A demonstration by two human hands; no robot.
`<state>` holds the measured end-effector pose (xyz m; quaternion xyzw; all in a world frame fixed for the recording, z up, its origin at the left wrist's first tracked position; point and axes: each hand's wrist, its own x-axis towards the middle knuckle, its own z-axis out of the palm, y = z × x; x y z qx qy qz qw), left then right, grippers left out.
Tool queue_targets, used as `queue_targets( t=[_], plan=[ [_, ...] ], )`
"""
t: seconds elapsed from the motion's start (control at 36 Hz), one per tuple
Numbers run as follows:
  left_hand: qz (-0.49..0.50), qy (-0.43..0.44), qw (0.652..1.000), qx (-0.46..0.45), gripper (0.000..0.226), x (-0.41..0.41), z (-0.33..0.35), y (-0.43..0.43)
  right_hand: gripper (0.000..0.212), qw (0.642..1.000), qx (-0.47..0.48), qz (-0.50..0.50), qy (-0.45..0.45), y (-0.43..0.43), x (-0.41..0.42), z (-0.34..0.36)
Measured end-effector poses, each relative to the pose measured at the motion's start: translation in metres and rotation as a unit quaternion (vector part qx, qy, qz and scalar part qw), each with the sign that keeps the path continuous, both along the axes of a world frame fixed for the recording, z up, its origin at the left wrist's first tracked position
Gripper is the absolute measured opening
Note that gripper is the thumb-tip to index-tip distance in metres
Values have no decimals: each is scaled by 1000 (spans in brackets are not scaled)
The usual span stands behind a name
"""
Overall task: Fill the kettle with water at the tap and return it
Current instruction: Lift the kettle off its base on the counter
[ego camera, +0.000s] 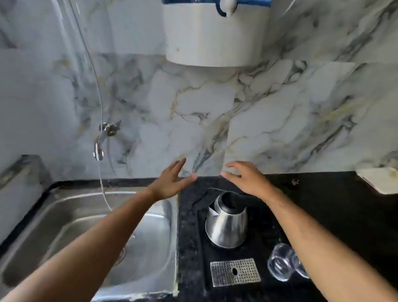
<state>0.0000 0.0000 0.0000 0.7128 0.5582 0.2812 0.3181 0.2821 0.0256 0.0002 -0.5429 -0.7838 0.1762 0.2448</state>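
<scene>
So the kettle (226, 222) is a shiny steel one with a black rim and a black handle up top. Its lid is flipped open and the inside just looks dark from here. It sits upright on a black tray (203, 253) on the dark speckled counter (339, 202), just to the right of the sink (161, 252).

My left hand (169, 183) is spread flat with the fingers apart, holding nothing, hanging over the sink's back corner and off to the left of the kettle. My right hand (249, 179) is also wide open and empty, hovering just above the kettle's handle. I can't tell if it's grazing the handle, but it isn't wrapped around anything.

Counting stuff: one kettle, one tap (101, 142) sticking out of the marble wall over the sink, one thin clear tube (100, 96) running down past the tap into the basin, one white water filter box (215, 37) mounted above. On the tray there's one perforated metal drain plate (235, 271), and beside it two clear glasses (281, 264), partly hidden by my right forearm. One pale board (383, 179) sits at the far right edge, too cut off to make out.
</scene>
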Motion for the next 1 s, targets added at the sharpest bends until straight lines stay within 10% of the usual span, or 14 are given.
queue_targets(
  t=[0.22, 0.5, 0.75, 1.0],
  plan=[
    [89, -281, 908, -298, 103, 59, -97, -24, 58, 957, -102, -160, 218, -19, 68, -82],
    [136, -439, 826, -325, 94, 100, -143, -33, 58, 875, -177, -252, 374, -4, 79, -149],
    [166, -446, 835, -275, 91, 113, -133, -34, 72, 817, -173, -252, 490, 16, 61, -144],
    [174, -367, 896, -178, 85, 58, -66, -14, 72, 847, -182, -134, 482, 49, 4, -78]
  ],
)
